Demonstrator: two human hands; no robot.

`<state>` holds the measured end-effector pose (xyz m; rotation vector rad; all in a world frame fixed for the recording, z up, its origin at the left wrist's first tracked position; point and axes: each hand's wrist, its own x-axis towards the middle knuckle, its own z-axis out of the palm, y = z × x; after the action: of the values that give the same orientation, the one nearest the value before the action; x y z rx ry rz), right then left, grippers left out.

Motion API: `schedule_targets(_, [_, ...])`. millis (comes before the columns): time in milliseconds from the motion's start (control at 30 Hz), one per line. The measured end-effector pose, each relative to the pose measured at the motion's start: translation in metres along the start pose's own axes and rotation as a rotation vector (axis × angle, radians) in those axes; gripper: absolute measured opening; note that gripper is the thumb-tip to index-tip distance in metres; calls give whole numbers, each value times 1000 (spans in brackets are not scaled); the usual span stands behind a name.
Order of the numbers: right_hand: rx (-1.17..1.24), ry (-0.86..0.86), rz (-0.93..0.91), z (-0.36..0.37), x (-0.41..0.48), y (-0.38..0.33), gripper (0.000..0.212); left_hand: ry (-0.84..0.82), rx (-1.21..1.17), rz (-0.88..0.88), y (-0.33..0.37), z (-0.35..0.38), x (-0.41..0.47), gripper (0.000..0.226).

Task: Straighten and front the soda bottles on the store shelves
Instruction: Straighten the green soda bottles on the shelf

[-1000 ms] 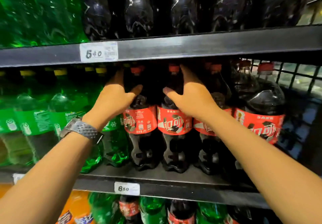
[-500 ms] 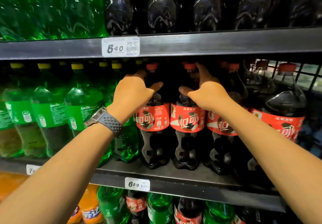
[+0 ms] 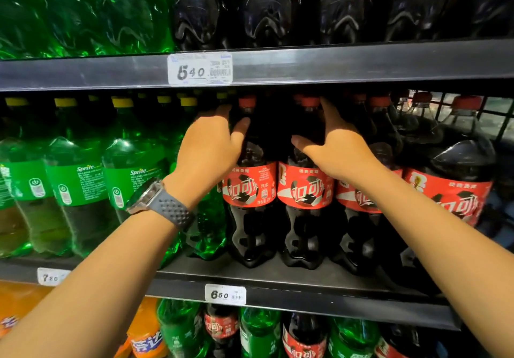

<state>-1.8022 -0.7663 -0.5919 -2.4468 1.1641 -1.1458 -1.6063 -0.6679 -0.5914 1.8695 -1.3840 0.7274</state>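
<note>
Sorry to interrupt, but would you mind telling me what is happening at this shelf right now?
A person is tidying the middle shelf of big soda bottles. The left hand grips the shoulder of one red-labelled cola bottle, and the right hand grips the neighbouring cola bottle. Both bottles stand upright with labels facing out. Green Sprite bottles line the shelf to their left.

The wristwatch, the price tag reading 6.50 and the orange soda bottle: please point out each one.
wristwatch (image 3: 158, 200): head view, on the grey strap beside the case.
6.50 price tag (image 3: 225, 294): head view, on its white middle.
orange soda bottle (image 3: 144, 338): head view, on its label.
</note>
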Motion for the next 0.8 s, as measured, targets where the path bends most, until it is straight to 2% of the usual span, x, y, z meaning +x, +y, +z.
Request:
schedule_targets(67, [-173,141,-101,6,-10,-9,74,145,77,116,-18,-10,-4,35])
schedule_targets(100, [-261,234,-172,9,-15,-15,59,193,131,143,-28,-14,-7,33])
schedule_targets(167, [-345,355,-290,19,-21,-32,34,180,239,124,-54,-21,-5,39])
schedule_targets(200, [-355,360,-308,24,-21,-40,32,108,266,81,-67,-23,-2,46])
schedule_targets(300, [-345,254,-184,31,-8,-50,45,-174,220,-80,-89,-25,2,66])
schedule_targets(333, [-348,233,-125,29,-2,-49,52,-221,251,-87,-91,-22,0,69])
schedule_targets(433, [-348,220,-56,20,14,-43,63,-244,347,-47,-90,-17,-4,72])
schedule_targets(567, [-454,157,-110,21,22,-35,54,-285,195,-82,-97,-19,9,74])
schedule_targets(800, [-284,267,-145,33,21,-28,66,-275,210,-69,-101,-16,9,75])
